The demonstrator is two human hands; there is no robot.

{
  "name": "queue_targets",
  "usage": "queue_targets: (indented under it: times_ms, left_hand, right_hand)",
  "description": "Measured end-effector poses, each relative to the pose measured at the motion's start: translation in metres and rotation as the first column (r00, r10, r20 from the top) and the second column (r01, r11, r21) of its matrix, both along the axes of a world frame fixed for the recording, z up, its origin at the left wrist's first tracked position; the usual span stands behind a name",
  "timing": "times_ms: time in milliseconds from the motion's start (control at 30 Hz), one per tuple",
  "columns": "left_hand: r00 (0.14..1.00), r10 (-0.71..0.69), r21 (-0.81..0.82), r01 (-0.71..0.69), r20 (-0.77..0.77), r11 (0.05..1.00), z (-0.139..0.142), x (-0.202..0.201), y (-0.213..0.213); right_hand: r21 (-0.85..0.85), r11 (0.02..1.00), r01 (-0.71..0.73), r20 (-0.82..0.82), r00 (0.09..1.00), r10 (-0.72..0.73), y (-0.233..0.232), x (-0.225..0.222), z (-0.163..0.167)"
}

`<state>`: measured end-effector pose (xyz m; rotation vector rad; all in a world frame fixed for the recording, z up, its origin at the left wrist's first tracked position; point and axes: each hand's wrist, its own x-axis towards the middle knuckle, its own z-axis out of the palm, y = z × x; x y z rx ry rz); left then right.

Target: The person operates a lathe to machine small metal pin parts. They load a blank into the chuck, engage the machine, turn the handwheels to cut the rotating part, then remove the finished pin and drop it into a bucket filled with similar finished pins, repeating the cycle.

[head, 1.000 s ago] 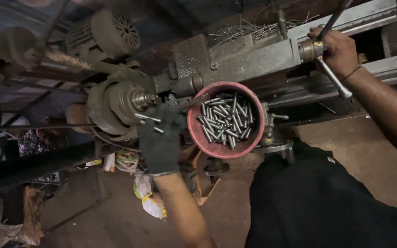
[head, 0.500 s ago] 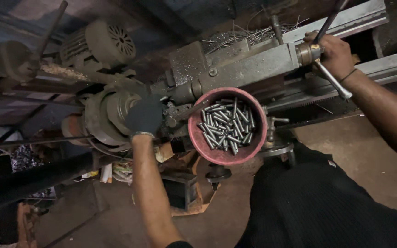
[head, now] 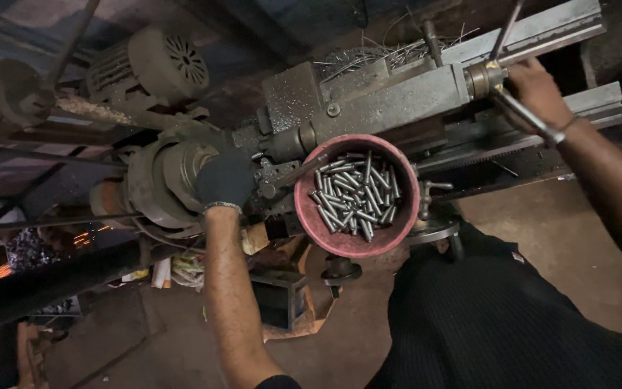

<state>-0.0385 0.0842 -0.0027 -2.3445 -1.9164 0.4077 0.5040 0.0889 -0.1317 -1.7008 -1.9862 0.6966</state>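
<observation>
Two hands on an old lathe, a bowl of metal pins between them

The gloved left hand presses against the chuck at the head of the lathe, fingers curled onto its face; I cannot tell whether they pinch a pin there, since the glove hides the tips. The bare right hand is wrapped tight around the steel lever handle at the far end of the carriage, seemingly placed to work the slide. The red bowl of short metal pins sits just below the chuck, between the two hands, likely so a piece lies within easy reach. A grey motor stands above, well apart.
</observation>
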Motion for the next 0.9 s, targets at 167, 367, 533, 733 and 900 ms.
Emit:
queue_targets:
  times_ms: [167, 367, 533, 733, 900]
  left_hand:
    - [1.000, 0.008, -0.005, -0.008, -0.029, 1.000, 0.004, 0.003, -0.003]
    - [0.995, 0.076, 0.032, -0.078, 0.064, 0.996, 0.012, 0.006, -0.009]
    - [0.819, 0.194, 0.350, -0.428, 0.540, 0.834, -0.036, -0.023, -0.090]
    - [0.770, 0.546, 0.010, -0.581, 0.329, 0.814, -0.171, -0.027, -0.264]
    - [0.465, 0.665, -0.456, -0.490, 0.585, 0.743, -0.216, 0.016, -0.338]
  right_hand:
    - [-0.313, 0.950, -0.015, -0.457, 0.879, -0.137, -0.041, 0.065, -0.007]
    - [-0.073, 0.990, 0.122, -0.613, 0.777, -0.141, -0.068, 0.058, -0.023]
    - [-0.121, 0.991, -0.057, -0.509, 0.861, -0.013, -0.055, 0.013, -0.023]
    - [-0.641, 0.761, 0.099, -0.433, 0.772, -0.465, -0.061, 0.000, -0.003]
    - [-0.677, 0.734, 0.042, -0.497, 0.710, -0.499, -0.062, -0.005, 0.012]
